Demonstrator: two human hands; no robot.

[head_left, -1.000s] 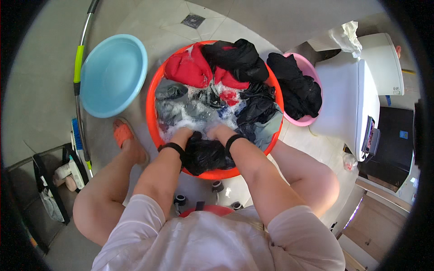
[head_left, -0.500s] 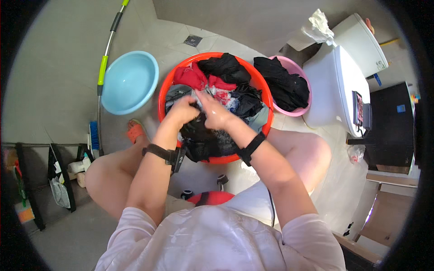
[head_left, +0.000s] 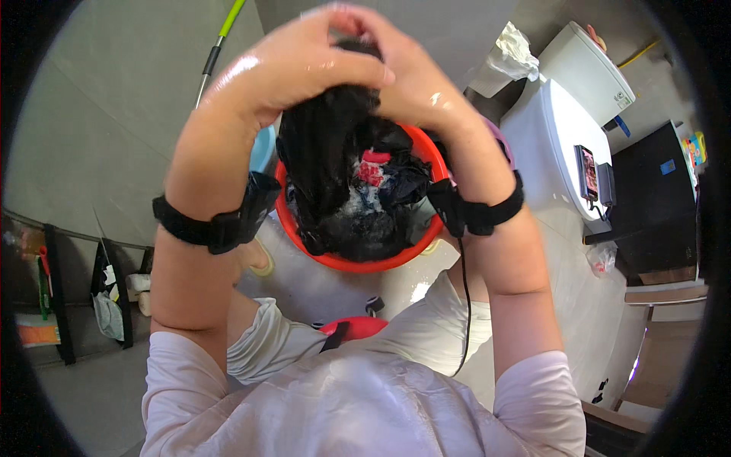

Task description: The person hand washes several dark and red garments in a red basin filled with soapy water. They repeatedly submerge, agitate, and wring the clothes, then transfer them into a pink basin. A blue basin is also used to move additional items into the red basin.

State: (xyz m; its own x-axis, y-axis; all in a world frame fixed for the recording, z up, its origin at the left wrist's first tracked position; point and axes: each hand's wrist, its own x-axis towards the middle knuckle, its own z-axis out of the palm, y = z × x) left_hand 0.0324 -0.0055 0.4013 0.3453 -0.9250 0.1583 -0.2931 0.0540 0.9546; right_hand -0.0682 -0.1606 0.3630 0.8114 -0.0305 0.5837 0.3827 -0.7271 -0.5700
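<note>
My left hand (head_left: pixel 293 65) and my right hand (head_left: pixel 415 80) are raised high toward the camera, both wet and closed on the top of a black wet garment (head_left: pixel 327 160). The garment hangs down from them into the red wash basin (head_left: pixel 365 263) below. Inside the basin lie more dark clothes, a red piece (head_left: pixel 371 169) and soapy water. Each wrist wears a black band with a small device.
A light blue basin (head_left: pixel 263 148) shows behind my left forearm. A white machine (head_left: pixel 563 129) with a phone on top stands at the right, with a dark cabinet (head_left: pixel 655 198) beyond it. A green-handled mop (head_left: pixel 217 46) leans at the top left. A rack stands at the left.
Both hands have lifted the black garment from the basin up toward the camera. The view has shifted, so the basin now sits lower behind my arms.
</note>
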